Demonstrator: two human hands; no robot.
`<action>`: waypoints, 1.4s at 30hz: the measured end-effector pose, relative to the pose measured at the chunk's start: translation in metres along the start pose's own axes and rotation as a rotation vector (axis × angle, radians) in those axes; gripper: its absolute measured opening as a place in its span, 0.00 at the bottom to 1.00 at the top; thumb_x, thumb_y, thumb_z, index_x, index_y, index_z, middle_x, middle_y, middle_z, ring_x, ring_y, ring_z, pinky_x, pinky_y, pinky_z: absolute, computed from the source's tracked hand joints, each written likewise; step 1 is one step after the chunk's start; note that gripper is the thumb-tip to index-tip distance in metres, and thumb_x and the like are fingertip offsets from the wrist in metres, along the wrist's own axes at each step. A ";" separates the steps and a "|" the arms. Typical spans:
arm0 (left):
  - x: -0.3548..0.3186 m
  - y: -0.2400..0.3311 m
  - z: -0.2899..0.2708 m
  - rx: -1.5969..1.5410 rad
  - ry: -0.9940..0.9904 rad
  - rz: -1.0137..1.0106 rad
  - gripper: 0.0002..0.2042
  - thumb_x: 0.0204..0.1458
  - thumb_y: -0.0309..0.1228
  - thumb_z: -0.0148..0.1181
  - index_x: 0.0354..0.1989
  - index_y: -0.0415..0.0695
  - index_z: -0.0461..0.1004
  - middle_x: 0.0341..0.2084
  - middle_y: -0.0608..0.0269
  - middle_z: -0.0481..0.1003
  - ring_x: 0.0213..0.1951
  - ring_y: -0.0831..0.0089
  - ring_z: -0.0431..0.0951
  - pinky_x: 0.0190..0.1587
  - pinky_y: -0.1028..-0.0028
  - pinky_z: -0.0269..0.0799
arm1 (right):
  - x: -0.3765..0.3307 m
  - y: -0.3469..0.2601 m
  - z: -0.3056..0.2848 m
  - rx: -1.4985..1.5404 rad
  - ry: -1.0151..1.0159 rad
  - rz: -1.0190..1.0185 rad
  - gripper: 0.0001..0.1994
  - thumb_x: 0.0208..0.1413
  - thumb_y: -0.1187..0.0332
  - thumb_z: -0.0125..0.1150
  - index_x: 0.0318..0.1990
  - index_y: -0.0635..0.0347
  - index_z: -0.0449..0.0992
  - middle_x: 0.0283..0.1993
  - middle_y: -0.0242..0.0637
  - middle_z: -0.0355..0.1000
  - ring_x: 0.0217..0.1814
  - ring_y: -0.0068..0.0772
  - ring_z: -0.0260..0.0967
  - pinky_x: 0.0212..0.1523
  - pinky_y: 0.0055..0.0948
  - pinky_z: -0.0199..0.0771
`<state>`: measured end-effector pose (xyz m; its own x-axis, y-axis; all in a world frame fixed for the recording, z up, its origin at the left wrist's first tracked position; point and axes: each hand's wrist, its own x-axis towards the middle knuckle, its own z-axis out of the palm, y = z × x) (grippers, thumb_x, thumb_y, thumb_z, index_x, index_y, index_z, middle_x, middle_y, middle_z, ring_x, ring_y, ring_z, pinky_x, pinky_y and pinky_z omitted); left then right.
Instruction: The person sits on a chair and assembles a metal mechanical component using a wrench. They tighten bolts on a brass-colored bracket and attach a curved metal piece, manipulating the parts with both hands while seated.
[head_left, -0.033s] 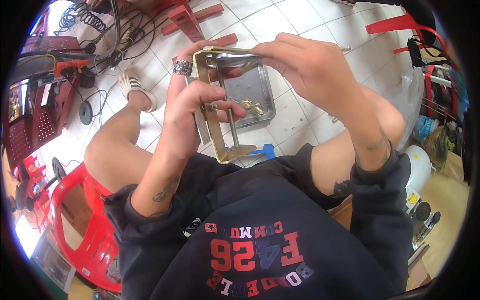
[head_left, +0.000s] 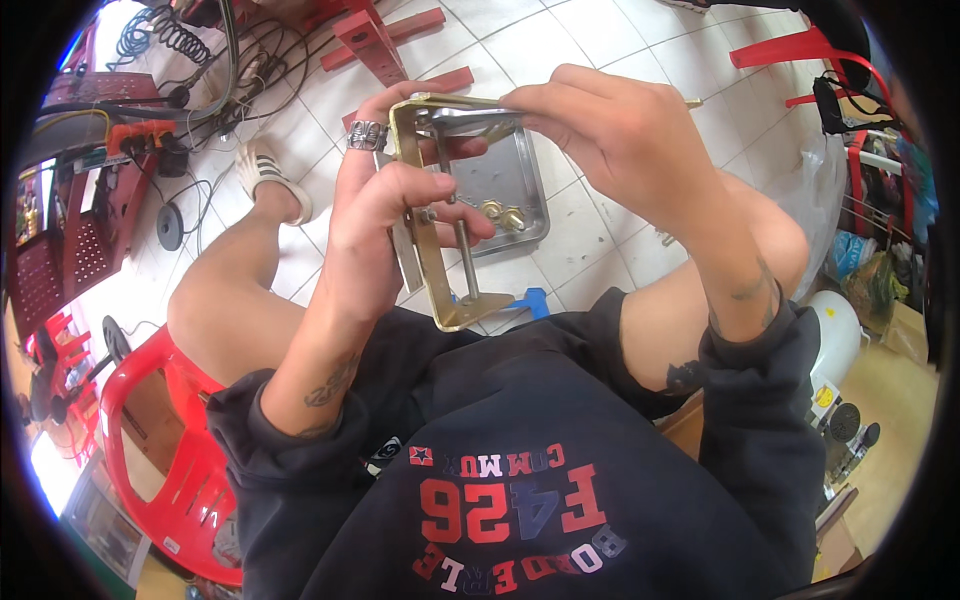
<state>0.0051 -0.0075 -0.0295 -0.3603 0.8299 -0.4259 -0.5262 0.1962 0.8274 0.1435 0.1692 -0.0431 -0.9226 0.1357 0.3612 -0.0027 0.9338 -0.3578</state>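
My left hand [head_left: 375,215] is closed around a brass-coloured U-shaped metal bracket [head_left: 427,270], its thumb and fingers reaching inside the frame. A thin steel rod [head_left: 466,262] runs through the bracket, partly behind my fingers. At the bracket's upper arm, my right hand [head_left: 620,125] pinches a slim silver metal tool [head_left: 470,118] whose kind I cannot make out; its far end lies against the rod's upper end. Beneath the hands, a grey metal tray [head_left: 545,195] on the floor holds several brass-coloured bolts or nuts [head_left: 510,217].
Red steel stand legs [head_left: 385,50] stand on the white tiles [head_left: 590,40] ahead. Cables [head_left: 265,85] tangle at the far left. A red plastic chair [head_left: 180,480] is at my left, another red chair [head_left: 790,48] at the far right. Something blue [head_left: 532,301] lies below the bracket.
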 end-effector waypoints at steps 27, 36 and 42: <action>0.000 -0.012 0.007 0.025 -0.002 -0.050 0.31 0.46 0.31 0.49 0.64 0.46 0.55 0.46 0.44 0.69 0.30 0.57 0.79 0.33 0.68 0.77 | -0.004 0.007 0.006 0.031 0.018 -0.006 0.06 0.51 0.70 0.66 0.37 0.56 0.77 0.25 0.35 0.71 0.27 0.41 0.70 0.24 0.34 0.67; -0.007 0.002 0.005 -0.093 -0.004 0.082 0.32 0.45 0.32 0.45 0.63 0.43 0.53 0.52 0.40 0.69 0.28 0.53 0.80 0.30 0.67 0.81 | -0.013 -0.025 0.048 0.173 0.000 0.271 0.07 0.58 0.67 0.58 0.40 0.57 0.69 0.27 0.43 0.75 0.30 0.48 0.75 0.28 0.42 0.72; -0.008 0.002 0.000 -0.124 0.055 0.082 0.31 0.47 0.32 0.44 0.64 0.44 0.53 0.51 0.42 0.71 0.30 0.53 0.81 0.32 0.69 0.79 | 0.003 -0.016 0.034 0.202 -0.061 0.204 0.06 0.58 0.66 0.59 0.40 0.55 0.71 0.26 0.42 0.74 0.29 0.49 0.73 0.28 0.42 0.71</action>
<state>0.0069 -0.0142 -0.0247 -0.4461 0.8100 -0.3808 -0.5832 0.0597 0.8101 0.1279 0.1436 -0.0663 -0.9333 0.2883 0.2139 0.1144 0.8035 -0.5842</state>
